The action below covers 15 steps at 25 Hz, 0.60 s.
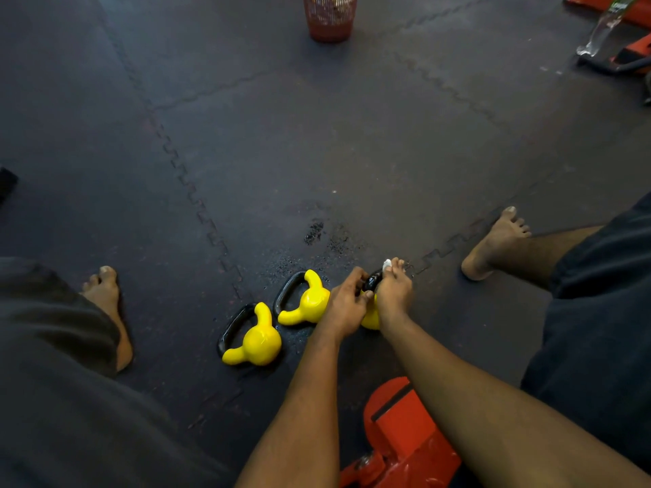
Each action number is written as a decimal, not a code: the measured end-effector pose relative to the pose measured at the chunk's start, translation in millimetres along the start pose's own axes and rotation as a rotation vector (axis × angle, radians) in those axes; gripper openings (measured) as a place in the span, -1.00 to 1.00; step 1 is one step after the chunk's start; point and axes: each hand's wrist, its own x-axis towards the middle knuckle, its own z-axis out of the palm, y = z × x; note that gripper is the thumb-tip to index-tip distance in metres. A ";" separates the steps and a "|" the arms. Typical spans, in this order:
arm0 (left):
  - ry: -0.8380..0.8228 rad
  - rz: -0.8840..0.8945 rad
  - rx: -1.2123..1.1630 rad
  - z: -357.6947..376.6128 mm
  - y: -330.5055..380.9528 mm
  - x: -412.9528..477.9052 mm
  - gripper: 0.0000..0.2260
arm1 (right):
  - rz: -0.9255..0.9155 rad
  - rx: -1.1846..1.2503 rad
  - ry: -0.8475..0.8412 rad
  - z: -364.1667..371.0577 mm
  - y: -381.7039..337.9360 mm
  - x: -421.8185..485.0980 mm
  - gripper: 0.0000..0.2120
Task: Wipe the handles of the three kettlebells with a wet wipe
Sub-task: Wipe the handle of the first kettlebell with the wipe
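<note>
Reaching down with both arms, I have my hands together on the right kettlebell (370, 318), the last in a row of three yellow ones lying on the dark floor mat (246, 153) between my bare feet. My left hand (347, 304) curls around its black handle (371, 281), thumb on the near side, holding it in place. My right hand (394, 294) is closed on a white wet wipe (387, 264), pressing it against the far end of the same handle; only a small tuft of the wipe shows past my fingertips. Most of this kettlebell's body is hidden under my hands.

Just to the left lies the middle kettlebell (311, 301), and further left and nearer to me the left kettlebell (259, 341), both on their sides with the black handles pointing left and away. A damp patch (313, 232) darkens the mat just beyond them. A red bench (398, 427) sits near me, under my arms. Far off stands a red mesh bin (329, 15), and a clear bottle (602, 26) is at the far right.
</note>
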 end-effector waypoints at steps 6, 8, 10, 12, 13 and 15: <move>-0.017 -0.003 -0.014 -2.3 -3.5 -4.5 -0.84 | 0.114 -0.049 -0.056 -17.5 -11.5 31.4 -0.76; -0.009 -0.007 -0.014 -4.5 -5.2 -5.1 -0.85 | 0.071 -0.213 -0.158 -21.9 -22.7 39.2 -0.76; 0.008 -0.027 -0.020 -7.4 -8.7 -7.4 -0.85 | -0.011 -0.506 -0.330 -20.8 -36.9 39.5 -0.72; 0.029 -0.051 -0.024 -9.9 -13.5 -9.1 -0.83 | -0.094 -0.737 -0.350 -13.8 -45.9 33.4 -0.66; 0.036 -0.058 -0.026 -10.9 -15.6 -9.2 -0.83 | -0.151 -0.784 -0.343 -11.2 -47.1 30.1 -0.67; 0.037 -0.065 -0.031 -11.5 -17.4 -9.4 -0.81 | -0.190 -0.800 -0.320 -13.7 -46.2 23.7 -0.71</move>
